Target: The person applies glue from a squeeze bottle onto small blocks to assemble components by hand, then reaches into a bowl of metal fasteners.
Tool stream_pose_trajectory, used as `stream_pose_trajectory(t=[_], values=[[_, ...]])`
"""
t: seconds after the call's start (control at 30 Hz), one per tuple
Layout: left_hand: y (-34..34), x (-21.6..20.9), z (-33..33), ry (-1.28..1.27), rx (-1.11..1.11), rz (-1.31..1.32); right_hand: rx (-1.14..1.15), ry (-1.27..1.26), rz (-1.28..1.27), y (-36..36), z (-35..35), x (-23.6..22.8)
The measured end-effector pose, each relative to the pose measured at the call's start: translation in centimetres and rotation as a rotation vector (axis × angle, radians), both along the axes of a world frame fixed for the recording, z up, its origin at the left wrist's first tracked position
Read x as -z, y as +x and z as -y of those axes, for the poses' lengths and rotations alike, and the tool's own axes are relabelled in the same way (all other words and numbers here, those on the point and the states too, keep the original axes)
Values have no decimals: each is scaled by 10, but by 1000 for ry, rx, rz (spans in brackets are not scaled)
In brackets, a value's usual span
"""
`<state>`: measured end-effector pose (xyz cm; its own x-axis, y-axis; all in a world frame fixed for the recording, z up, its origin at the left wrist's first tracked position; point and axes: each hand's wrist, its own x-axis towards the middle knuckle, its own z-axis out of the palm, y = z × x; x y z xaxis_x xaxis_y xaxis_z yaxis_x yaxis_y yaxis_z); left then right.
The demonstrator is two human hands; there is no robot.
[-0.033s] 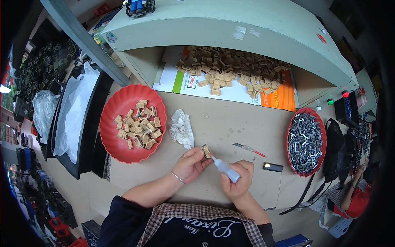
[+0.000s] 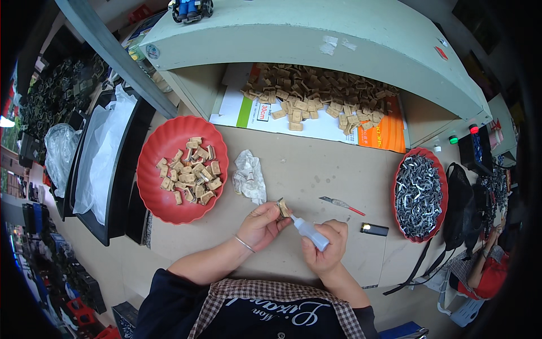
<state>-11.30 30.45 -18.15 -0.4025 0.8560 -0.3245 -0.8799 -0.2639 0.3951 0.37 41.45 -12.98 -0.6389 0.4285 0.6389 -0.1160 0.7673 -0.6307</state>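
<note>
Pinched in the fingers of my left hand (image 2: 261, 225) is a small tan block-shaped piece (image 2: 283, 209), with a dark edge showing at its top. My right hand (image 2: 328, 246) is closed round a translucent squeeze bottle (image 2: 312, 233), whose thin nozzle meets the tan piece. A crumpled white tissue (image 2: 249, 177) lies just beyond my left hand. To its left, a red scalloped bowl (image 2: 148, 192) holds many similar tan pieces (image 2: 198, 169). Beyond my right hand lies a craft knife (image 2: 342, 204) with a red handle end.
Under the pale green shelf (image 2: 316, 34), more tan pieces (image 2: 316, 90) are heaped on printed cardboard (image 2: 228, 113). A second red bowl (image 2: 444, 195) at right holds dark metal clips (image 2: 419, 195). A black lighter-like object (image 2: 374, 229) lies nearby. Black trays (image 2: 121, 186) stand left; a co-worker's arm (image 2: 480, 265) shows far right.
</note>
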Motion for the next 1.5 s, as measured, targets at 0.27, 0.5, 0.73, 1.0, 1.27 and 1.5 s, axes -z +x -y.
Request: stream_pose_trajectory(t=[0.27,0.5,0.73,1.0,1.27,1.5], values=[[0,3,1,72,-1,39,-8,11,-4,1,1,1],[-1,4,1,58,-6,42,-17,8,-3,1,1,0],[-1,2,1,62,-7,40,-27,-15,-2,2,1,0],[-1,3,1,52,-16,55,-23,6,-18,1,1,0],[-1,-1,0,5,-16,7,-34,19,-14,3,0,-1],[0,-2,-1,-5,-27,8,-40,25,-21,2,0,1]])
